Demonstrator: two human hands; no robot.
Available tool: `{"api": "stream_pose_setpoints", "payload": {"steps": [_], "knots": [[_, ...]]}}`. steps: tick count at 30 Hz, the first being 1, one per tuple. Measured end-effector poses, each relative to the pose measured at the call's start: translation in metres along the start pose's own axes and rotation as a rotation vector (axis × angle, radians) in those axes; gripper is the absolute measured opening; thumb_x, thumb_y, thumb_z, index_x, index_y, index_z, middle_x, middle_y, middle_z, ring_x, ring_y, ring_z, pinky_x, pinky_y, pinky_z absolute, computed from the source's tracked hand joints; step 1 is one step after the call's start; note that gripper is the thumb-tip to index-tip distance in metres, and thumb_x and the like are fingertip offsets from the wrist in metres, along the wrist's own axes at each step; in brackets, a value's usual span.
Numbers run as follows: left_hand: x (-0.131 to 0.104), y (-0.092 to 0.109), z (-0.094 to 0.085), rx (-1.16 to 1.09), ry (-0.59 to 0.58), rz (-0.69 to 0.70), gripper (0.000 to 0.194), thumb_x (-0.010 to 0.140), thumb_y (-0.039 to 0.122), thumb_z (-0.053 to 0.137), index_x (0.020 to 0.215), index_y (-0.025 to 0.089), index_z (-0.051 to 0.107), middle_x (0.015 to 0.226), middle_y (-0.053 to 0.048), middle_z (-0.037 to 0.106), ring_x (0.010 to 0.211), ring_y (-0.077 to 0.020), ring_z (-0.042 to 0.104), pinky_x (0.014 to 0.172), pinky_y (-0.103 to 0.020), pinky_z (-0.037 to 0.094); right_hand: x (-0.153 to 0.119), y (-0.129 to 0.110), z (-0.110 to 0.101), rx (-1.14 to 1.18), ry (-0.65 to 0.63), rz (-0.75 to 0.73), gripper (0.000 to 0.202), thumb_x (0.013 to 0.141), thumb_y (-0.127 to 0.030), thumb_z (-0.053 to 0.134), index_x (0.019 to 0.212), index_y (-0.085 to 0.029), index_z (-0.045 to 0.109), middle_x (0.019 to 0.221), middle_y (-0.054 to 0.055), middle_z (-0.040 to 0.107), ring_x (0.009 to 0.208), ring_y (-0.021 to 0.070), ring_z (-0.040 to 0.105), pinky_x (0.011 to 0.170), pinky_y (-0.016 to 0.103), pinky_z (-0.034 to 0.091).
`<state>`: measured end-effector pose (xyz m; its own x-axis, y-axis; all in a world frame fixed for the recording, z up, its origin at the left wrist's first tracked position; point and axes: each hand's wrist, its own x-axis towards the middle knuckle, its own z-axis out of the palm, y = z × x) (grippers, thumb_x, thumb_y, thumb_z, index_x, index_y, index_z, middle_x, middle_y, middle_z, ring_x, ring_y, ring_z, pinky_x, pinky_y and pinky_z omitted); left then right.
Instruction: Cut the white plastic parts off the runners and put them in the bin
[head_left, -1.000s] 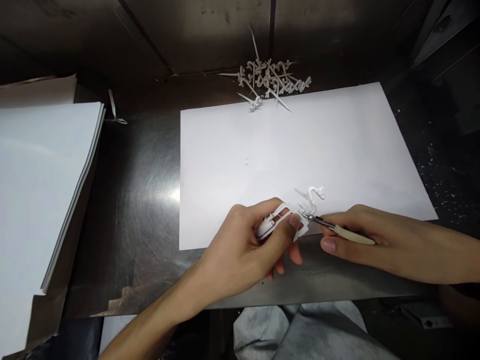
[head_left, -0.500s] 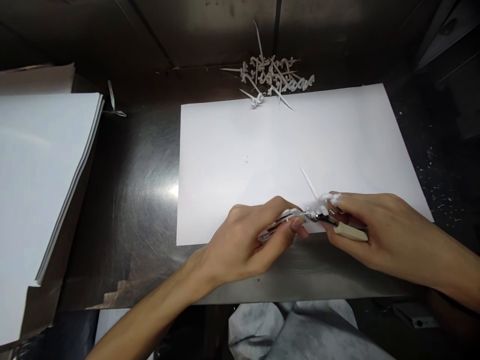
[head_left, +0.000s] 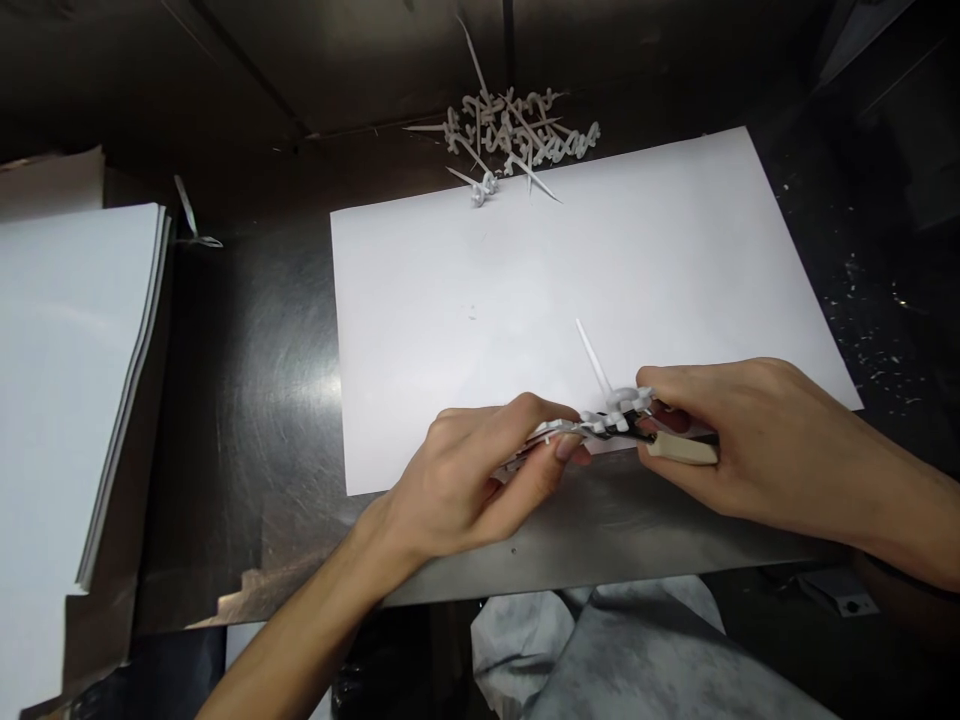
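Note:
My left hand (head_left: 480,470) is closed, pinching a white plastic piece (head_left: 555,428) between thumb and fingers. Small knobs and a curled sprue (head_left: 621,402) stick out at its right end, and a thin pointed spike rises from there. My right hand (head_left: 765,440) wraps round hand cutters with a cream handle (head_left: 682,449). Their dark metal jaws reach left, against or just beneath the knobbly end; whether they bite into it I cannot tell. Part of the plastic piece is hidden by my left fingers.
Under the work lies a large white sheet (head_left: 525,250) on a metal table (head_left: 255,400). Beyond it is a heap of white plastic sprues (head_left: 495,130). A stack of white sheets (head_left: 75,350) stands at left, with a loose scrap (head_left: 199,240) beside it. White crumbs (head_left: 851,300) dot the right side.
The camera view has shifted, so most things on the table sit further left. Both hands keep their grips on the plastic piece and the cutters, with only slight movement.

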<state>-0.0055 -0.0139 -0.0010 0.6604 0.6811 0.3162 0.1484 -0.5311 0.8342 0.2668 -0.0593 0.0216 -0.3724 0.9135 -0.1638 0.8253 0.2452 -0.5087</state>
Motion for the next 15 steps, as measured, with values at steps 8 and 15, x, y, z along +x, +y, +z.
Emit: {"api": "stream_pose_setpoints", "payload": {"steps": [8, 15], "knots": [[-0.0049, 0.0031, 0.0034, 0.008, 0.016, -0.063, 0.009, 0.114, 0.016, 0.064, 0.111, 0.019, 0.072, 0.076, 0.003, 0.080, 0.055, -0.0100, 0.070, 0.052, -0.021, 0.051, -0.0002, 0.0036, 0.0016, 0.001, -0.002, -0.023, 0.026, 0.102, -0.028, 0.059, 0.079, -0.025, 0.046, 0.063, -0.003, 0.053, 0.051, 0.0171, 0.043, 0.054, 0.036, 0.030], [-0.0054, 0.0041, 0.0044, 0.003, 0.019, -0.111, 0.010, 0.114, 0.019, 0.064, 0.110, 0.020, 0.073, 0.075, 0.004, 0.079, 0.051, -0.0086, 0.065, 0.053, -0.021, 0.049, 0.0001, 0.0084, 0.0051, -0.011, 0.036, -0.082, 0.034, 0.105, -0.029, 0.060, 0.078, -0.025, 0.040, 0.062, -0.004, 0.052, 0.050, 0.0158, 0.041, 0.054, 0.035, 0.028]]}}
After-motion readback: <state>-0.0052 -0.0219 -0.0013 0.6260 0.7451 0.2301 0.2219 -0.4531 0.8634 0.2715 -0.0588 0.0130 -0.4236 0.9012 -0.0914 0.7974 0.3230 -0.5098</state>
